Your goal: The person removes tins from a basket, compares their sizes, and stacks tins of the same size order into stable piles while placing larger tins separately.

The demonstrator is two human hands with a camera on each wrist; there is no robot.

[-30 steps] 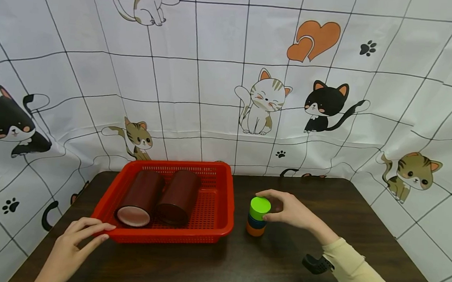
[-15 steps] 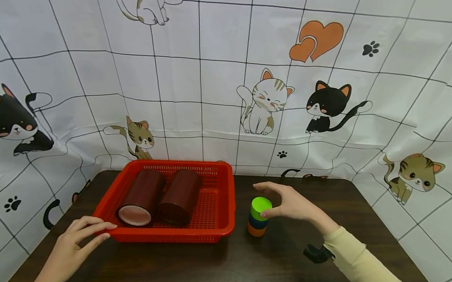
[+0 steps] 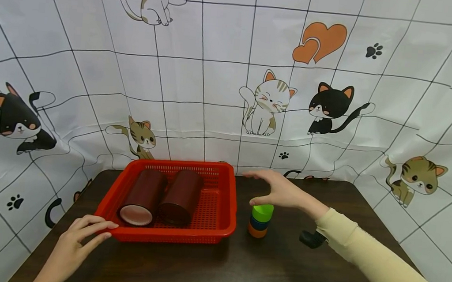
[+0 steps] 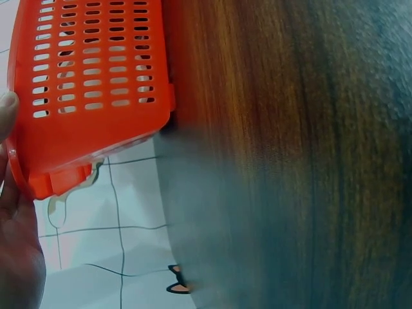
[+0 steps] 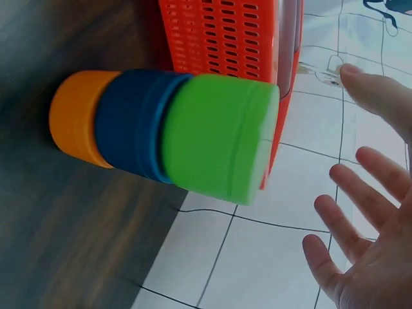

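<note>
A red plastic basket (image 3: 174,235) stands on the left of the dark wooden table. My left hand (image 3: 68,248) grips its near left corner, with the thumb and fingers on either side of the rim in the left wrist view. Right of the basket is an upright stack: a green cup-like piece (image 3: 263,214) on top, a dark blue one (image 5: 135,122) in the middle and an orange one (image 5: 80,119) at the bottom. My right hand (image 3: 285,192) is over the stack with fingers and thumb spread, holding nothing; the right wrist view shows a gap between it and the green top.
Two dark brown cylinders, a left one (image 3: 145,192) with a pale end and a right one (image 3: 182,195), lie side by side in the basket. Behind the table (image 3: 239,275) hangs a white sheet (image 3: 214,82) with grid lines and cartoon cats.
My right hand has let go of the green piece, spread its fingers and risen up and to the left. The stack stays standing. The left hand keeps its grip on the basket.
</note>
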